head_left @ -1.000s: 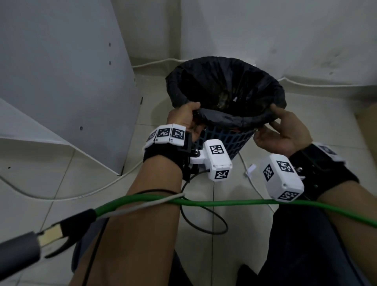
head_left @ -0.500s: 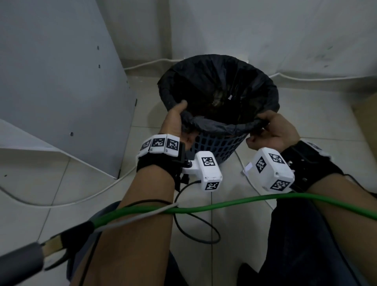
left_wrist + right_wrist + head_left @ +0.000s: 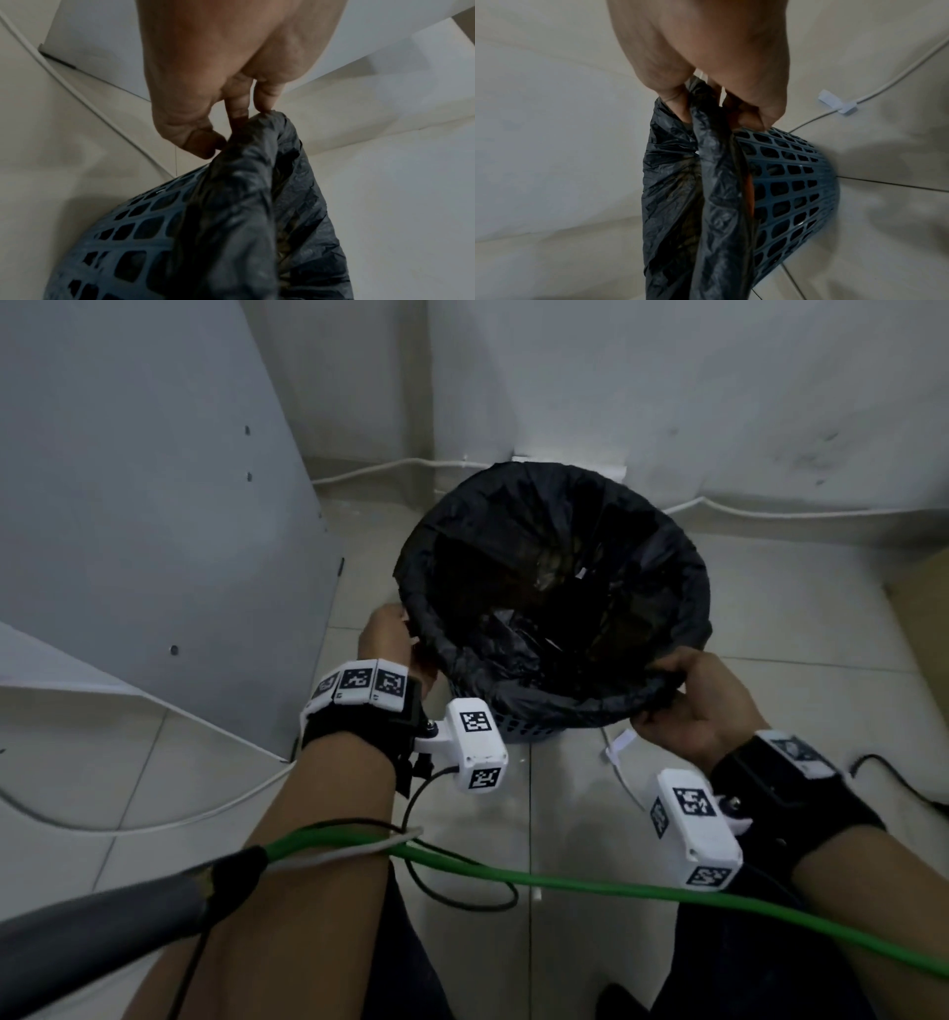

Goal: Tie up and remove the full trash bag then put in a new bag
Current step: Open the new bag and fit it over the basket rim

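Both hands now pinch the thin black plastic trash bag [image 3: 554, 608] at opposite sides of its rim. The left hand [image 3: 390, 639] has slid outward since a moment ago; the right hand [image 3: 693, 706] keeps its bunched fold. The bag sits inside the blue lattice plastic bin [image 3: 790, 182], its rim likely coming free for tying. No writing is legible.

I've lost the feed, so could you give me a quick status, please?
Left hand and right hand pinch black bag rim. Bag untied, in blue basket. Nothing obstructing.
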